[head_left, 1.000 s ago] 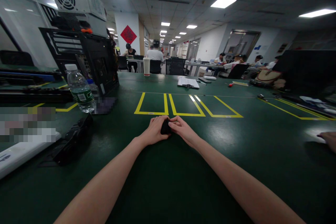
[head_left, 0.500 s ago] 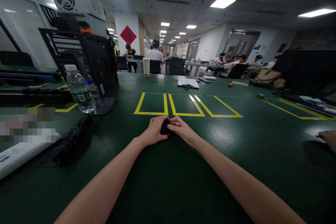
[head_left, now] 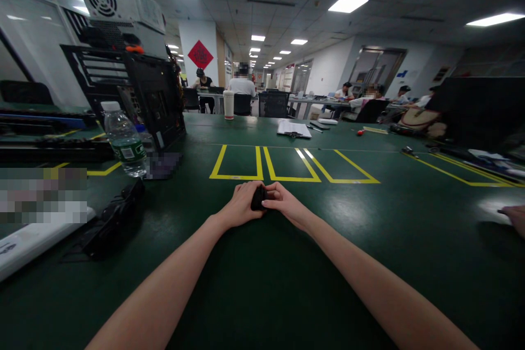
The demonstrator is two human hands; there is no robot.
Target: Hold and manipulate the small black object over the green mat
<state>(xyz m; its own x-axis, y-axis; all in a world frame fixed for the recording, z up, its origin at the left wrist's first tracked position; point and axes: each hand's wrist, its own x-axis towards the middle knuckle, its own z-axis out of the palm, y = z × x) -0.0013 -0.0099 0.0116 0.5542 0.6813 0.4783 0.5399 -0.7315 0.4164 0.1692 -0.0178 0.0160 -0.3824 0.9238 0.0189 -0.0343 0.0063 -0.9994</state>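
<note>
Black object (head_left: pixel 258 198) is held between two bare hands, low over or on the green table (head_left: pixel 262 273); whether the tabletop is touched by it cannot be told. At the far left of the table, a black computer case (head_left: pixel 158 101) is seen, topped by a metal box with a fan grille (head_left: pixel 137 3). In front of it, a clear plastic bottle (head_left: pixel 129 145) is stood, and nearer the edge of view a long white item (head_left: pixel 39 238) is laid beside a dark, jumbled item (head_left: pixel 110 221). Beyond the hands, three outlines are marked in yellow tape (head_left: pixel 235 177), with a clipboard (head_left: pixel 294 129) and a pale cup (head_left: pixel 228 105) placed farther back. At the right edge, another person's hand (head_left: pixel 515 219) is partly seen. The left side of the small thing is wrapped by the curled left hand (head_left: pixel 241 203); its right side is pinched at by the thumb and bent fingers of the right hand (head_left: pixel 287 205). Much of its shape is hidden by the fingers.
</note>
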